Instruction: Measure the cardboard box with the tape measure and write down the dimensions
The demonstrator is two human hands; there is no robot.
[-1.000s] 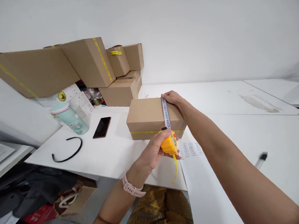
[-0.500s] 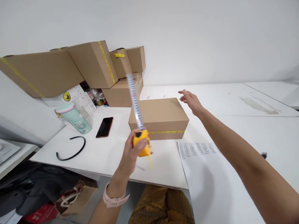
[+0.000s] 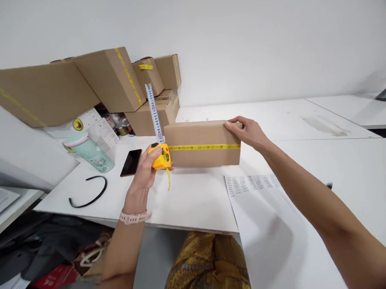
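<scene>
My left hand, with a pink watch strap at the wrist, is closed around a yellow tape measure. Its silver blade sticks out upward past the left end of a brown cardboard box. A yellow wrist cord hangs from the tape measure's case. My right hand grips the box's upper right corner, thumb on the near side. The box is tipped so that its long side, with a strip of yellow tape, faces me. Whether my left fingers touch the box is hard to tell.
Taped cardboard boxes are stacked at the back left against the wall. A mint tumbler, a phone and a black curved band lie left on the white table. A printed sheet lies right of centre.
My right hand has come down onto the box's right corner, and the box has tipped to show its taped side. My left hand has moved left and up with the tape measure.
</scene>
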